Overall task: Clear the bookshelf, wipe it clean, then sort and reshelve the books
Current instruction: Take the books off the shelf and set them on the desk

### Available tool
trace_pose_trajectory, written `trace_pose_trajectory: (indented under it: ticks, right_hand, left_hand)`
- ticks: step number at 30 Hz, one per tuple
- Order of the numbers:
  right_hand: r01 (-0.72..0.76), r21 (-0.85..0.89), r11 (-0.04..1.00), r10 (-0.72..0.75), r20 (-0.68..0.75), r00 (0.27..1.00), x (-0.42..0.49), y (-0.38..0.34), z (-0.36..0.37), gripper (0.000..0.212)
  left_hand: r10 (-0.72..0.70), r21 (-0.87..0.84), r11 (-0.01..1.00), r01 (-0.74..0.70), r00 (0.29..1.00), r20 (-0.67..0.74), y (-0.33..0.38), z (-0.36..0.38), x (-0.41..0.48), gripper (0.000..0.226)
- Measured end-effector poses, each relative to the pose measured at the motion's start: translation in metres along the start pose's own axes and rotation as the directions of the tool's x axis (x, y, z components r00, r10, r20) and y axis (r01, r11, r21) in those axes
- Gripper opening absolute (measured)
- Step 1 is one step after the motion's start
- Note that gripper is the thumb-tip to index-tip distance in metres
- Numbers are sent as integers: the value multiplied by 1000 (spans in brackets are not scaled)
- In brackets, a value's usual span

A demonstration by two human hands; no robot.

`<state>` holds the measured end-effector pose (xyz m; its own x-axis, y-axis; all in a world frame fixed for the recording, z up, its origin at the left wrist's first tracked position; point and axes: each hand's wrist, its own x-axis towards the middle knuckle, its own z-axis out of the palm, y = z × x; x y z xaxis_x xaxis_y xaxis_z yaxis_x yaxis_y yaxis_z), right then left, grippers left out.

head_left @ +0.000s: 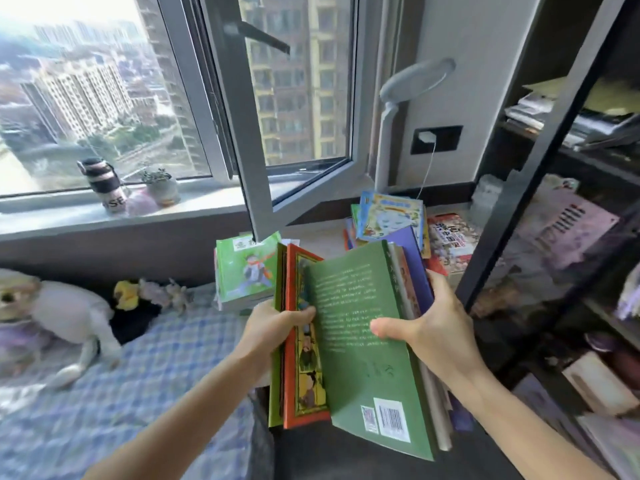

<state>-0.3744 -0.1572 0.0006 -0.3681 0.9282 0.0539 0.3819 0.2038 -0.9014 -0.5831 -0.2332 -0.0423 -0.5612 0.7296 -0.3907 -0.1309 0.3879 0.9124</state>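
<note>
Now both hands up front, bundle of books (346, 289) held upright between them over checked bedsheet (145, 375). Left hand (273, 323) grips orange-bordered book (306, 375) at its left edge. Right hand (436, 323) wraps bundle's right side, thumb across green back cover (367, 375). Green-covered stack (244, 271) just behind. Colourful pile (391, 216) farther back, below window (301, 98). Bookshelf (540, 168) at right, cluttered.

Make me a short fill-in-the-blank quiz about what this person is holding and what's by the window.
The left hand and right hand together hold several ____.
The barcode is printed on a ____ cover.
The potted plant and bottle stand on the ____.
Missing words: books; green; windowsill.
</note>
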Motion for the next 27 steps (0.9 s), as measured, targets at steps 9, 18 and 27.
trace_pose_trajectory:
  ticks: [9,18,27]
  right_hand:
    - [-74,59,996,74,7,997,90,-2,30,89]
    - [-129,139,982,148,-133,980,220,11,-3,74]
    - [-94,-146,985,-4,-559,829,289,-3,-40,86]
  left_hand:
    - [-31,-44,999,32,999,27,30,-14,77,26]
    - [-9,-135,991,10,1000,2,96,16,179,33]
    - [-50,-195,977,83,984,170,158,75,293,29]
